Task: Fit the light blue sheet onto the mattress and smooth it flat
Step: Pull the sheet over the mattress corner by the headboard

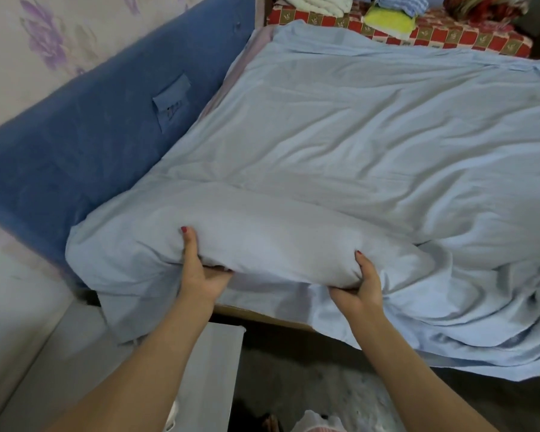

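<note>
Floral wallpaper [60, 35] and a blue padded headboard [85, 145] are framing the bed's near corner, where both hands are gripping the mattress [262, 254] through its covering. Left hand [201, 269] is curling under the raised edge with its thumb on top; right hand [360, 282] is clutching the same edge just beside it, thumb also on top. Light blue sheet [371, 145] is lying wrinkled across the whole mattress, bunching at the right and hanging over the near side. Folded cloths [387, 17] are sitting on a red patterned cover [449, 35] beyond.
</note>
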